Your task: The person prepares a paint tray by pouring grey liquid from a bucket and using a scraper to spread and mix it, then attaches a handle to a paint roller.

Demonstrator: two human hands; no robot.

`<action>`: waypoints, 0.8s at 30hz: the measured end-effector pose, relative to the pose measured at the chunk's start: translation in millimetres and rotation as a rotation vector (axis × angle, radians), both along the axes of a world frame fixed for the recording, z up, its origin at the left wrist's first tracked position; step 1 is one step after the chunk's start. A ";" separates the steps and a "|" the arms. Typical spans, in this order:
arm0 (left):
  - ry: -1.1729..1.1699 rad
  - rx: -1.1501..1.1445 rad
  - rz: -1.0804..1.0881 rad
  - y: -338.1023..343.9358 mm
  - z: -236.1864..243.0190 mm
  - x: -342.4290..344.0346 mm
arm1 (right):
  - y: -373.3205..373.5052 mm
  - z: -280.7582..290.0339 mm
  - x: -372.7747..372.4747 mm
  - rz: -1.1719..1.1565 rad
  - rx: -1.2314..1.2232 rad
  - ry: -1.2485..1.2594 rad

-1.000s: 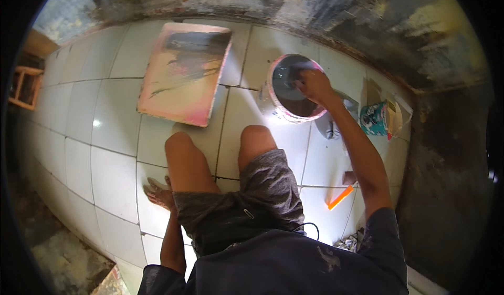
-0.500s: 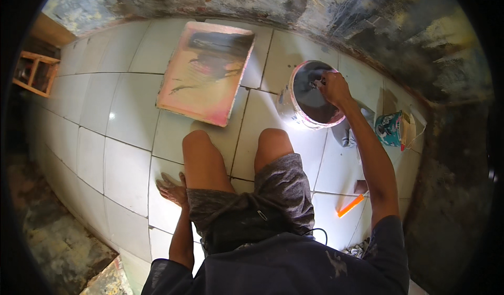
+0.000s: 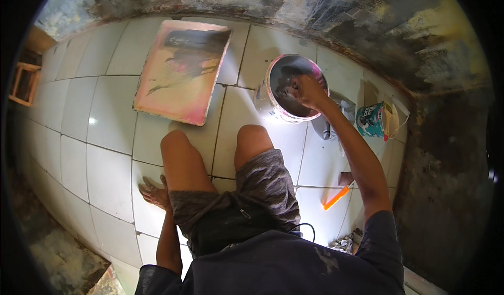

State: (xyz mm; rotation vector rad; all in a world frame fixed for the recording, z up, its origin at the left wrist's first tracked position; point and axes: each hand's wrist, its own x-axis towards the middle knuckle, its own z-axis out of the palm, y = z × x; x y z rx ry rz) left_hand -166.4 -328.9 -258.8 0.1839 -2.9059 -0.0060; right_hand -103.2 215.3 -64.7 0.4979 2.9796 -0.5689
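My right hand (image 3: 308, 91) reaches into a white bucket (image 3: 262, 99) with a pink-stained rim. Its fingers are curled over the dark grey contents (image 3: 286, 70); whether they grip something is hard to make out. On the tiles beside my left knee, my left hand (image 3: 154, 194) lies flat with its fingers spread, holding nothing. A shallow rectangular tray (image 3: 181, 79), pinkish with dark grey smears, rests on the floor in front of my knees, left of the bucket.
Right of the bucket are a grey cloth or bag (image 3: 325, 129) and a teal paint can (image 3: 370, 120). An orange-handled tool (image 3: 336, 198) lies by my right thigh, near a small brown piece (image 3: 346, 178). Paint-stained walls (image 3: 367, 37) border the tiled floor; a wooden frame (image 3: 24, 84) stands far left.
The whole view has shifted, so things sit further left in it. My right hand has moved from near the bucket's right side toward its middle. My left hand stays on the floor.
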 end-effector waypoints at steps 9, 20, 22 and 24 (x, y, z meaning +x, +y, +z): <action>0.001 0.028 -0.014 -0.6 -2.1 0.3 | 32.6 13.7 0.8 -0.161 0.293 -0.056; -0.077 0.166 0.092 13.0 13.4 2.6 | 0.3 8.6 15.9 0.093 0.138 -0.165; -0.042 0.146 0.077 6.9 8.5 2.2 | -3.8 1.1 7.8 0.030 0.065 -0.062; -0.023 0.072 0.040 4.1 3.2 0.9 | 0.6 -1.8 -9.3 -0.068 0.018 0.049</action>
